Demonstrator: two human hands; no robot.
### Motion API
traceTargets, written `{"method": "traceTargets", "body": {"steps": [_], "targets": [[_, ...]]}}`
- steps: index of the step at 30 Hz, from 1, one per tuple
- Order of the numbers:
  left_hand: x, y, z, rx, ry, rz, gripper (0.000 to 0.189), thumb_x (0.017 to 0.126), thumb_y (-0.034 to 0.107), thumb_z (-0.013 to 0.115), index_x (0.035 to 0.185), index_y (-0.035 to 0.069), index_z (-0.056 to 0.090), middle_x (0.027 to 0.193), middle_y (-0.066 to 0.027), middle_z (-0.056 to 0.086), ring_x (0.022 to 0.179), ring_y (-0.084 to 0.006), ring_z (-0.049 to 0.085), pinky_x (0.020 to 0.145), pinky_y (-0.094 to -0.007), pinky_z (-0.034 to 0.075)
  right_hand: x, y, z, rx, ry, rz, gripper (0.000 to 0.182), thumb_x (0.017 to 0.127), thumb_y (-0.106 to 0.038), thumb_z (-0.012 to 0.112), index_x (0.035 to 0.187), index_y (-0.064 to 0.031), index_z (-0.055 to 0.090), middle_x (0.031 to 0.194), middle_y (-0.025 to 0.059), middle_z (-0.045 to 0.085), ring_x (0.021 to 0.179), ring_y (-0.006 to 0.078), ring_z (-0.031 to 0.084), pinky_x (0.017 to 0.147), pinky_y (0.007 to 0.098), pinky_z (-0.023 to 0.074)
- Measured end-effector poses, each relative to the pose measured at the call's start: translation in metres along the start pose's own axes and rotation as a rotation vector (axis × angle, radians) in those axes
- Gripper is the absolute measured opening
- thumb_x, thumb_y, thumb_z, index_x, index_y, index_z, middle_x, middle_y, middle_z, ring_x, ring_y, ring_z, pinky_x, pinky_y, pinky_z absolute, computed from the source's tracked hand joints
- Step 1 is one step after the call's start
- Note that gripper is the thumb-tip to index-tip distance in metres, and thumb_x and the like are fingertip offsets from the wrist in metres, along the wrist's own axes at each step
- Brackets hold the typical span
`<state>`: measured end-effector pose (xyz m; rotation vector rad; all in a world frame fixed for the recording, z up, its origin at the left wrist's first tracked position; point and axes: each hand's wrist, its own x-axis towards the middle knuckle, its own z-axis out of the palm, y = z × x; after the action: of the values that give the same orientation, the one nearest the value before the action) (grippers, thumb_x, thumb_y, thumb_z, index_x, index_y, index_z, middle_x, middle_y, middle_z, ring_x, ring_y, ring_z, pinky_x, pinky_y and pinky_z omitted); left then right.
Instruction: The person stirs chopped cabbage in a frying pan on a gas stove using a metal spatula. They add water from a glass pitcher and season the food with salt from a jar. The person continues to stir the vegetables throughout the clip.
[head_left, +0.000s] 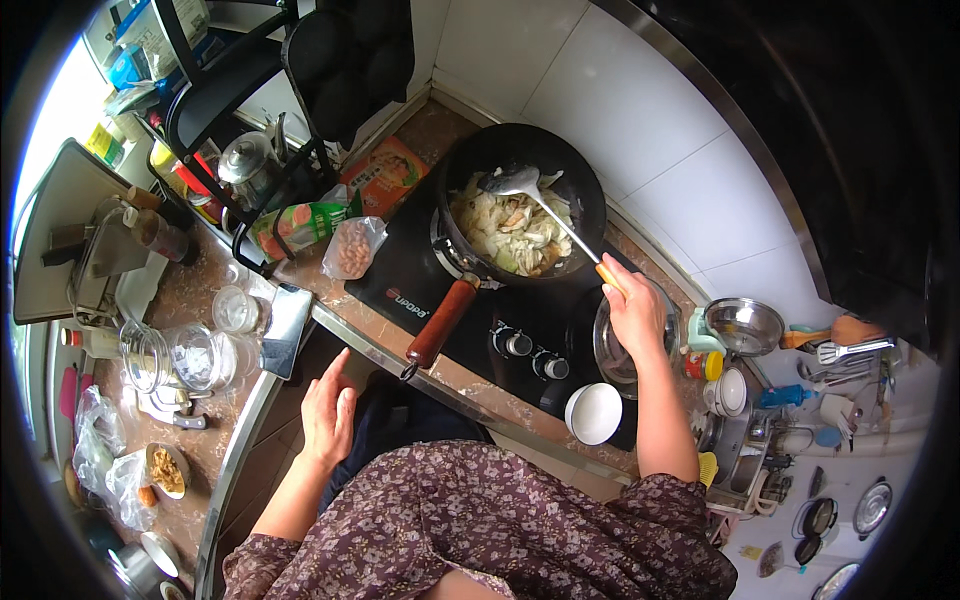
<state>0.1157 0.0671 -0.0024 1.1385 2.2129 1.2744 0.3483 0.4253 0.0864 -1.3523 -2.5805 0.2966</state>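
Observation:
My right hand is closed around the wooden handle of a metal wok spatula. The spatula's blade rests on chopped cabbage in a dark wok on the black stove. The wok's reddish wooden handle points towards me, with no hand on it. My left hand is held in the air before the counter's edge, its fingers apart and nothing in it. Below my right hand's side of the stove, a white bowl stands near the edge; a glass lid lies partly behind my right hand.
A smartphone lies at the corner of the left counter. Near it are glass jars, a knife and a bowl of brown food. A bag of peanuts sits at the stove's left. A black rack holds a kettle.

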Motion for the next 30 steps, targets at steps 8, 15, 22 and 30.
{"method": "traceTargets", "body": {"steps": [8, 15, 22, 30], "targets": [[-0.037, -0.044, -0.016, 0.142, -0.094, -0.134, 0.046, 0.092, 0.011, 0.059, 0.137, 0.005, 0.049, 0.074, -0.0094, 0.059, 0.067, -0.0275, 0.056, 0.068, -0.0392, 0.043, 0.010, -0.024, 0.021, 0.085, -0.075, 0.254, 0.041, 0.094, -0.021, 0.056, 0.135, -0.0239, 0.055, 0.111, 0.0173, 0.066, 0.104, 0.0367, 0.063, 0.087, 0.0452, 0.0498], [-0.091, -0.118, -0.040, 0.292, -0.126, -0.196, 0.048, 0.091, 0.010, 0.058, 0.138, 0.008, 0.048, 0.076, -0.0108, 0.059, 0.071, -0.0294, 0.057, 0.071, -0.0404, 0.045, -0.012, -0.012, 0.023, 0.234, -0.015, 0.217, 0.040, 0.094, -0.019, 0.056, 0.134, -0.0215, 0.056, 0.115, 0.0170, 0.065, 0.106, 0.0360, 0.062, 0.089, 0.0417, 0.0497], [-0.080, -0.144, -0.057, 0.431, -0.335, 0.099, 0.054, 0.087, 0.009, 0.061, 0.138, 0.006, 0.044, 0.083, -0.0106, 0.058, 0.074, -0.0300, 0.057, 0.069, -0.0400, 0.043, -0.013, -0.019, 0.032, 0.204, -0.041, 0.361, 0.040, 0.096, -0.021, 0.050, 0.136, -0.0186, 0.054, 0.122, 0.0169, 0.063, 0.109, 0.0346, 0.062, 0.093, 0.0413, 0.0480], [-0.089, -0.130, -0.119, 0.584, -0.643, 0.354, 0.067, 0.079, 0.023, 0.066, 0.138, 0.003, 0.043, 0.089, -0.0117, 0.057, 0.076, -0.0293, 0.056, 0.071, -0.0402, 0.045, -0.026, -0.021, 0.024, 0.291, -0.040, 0.310, 0.041, 0.096, -0.021, 0.053, 0.137, -0.0169, 0.053, 0.125, 0.0173, 0.061, 0.114, 0.0335, 0.060, 0.095, 0.0395, 0.0466]]}}
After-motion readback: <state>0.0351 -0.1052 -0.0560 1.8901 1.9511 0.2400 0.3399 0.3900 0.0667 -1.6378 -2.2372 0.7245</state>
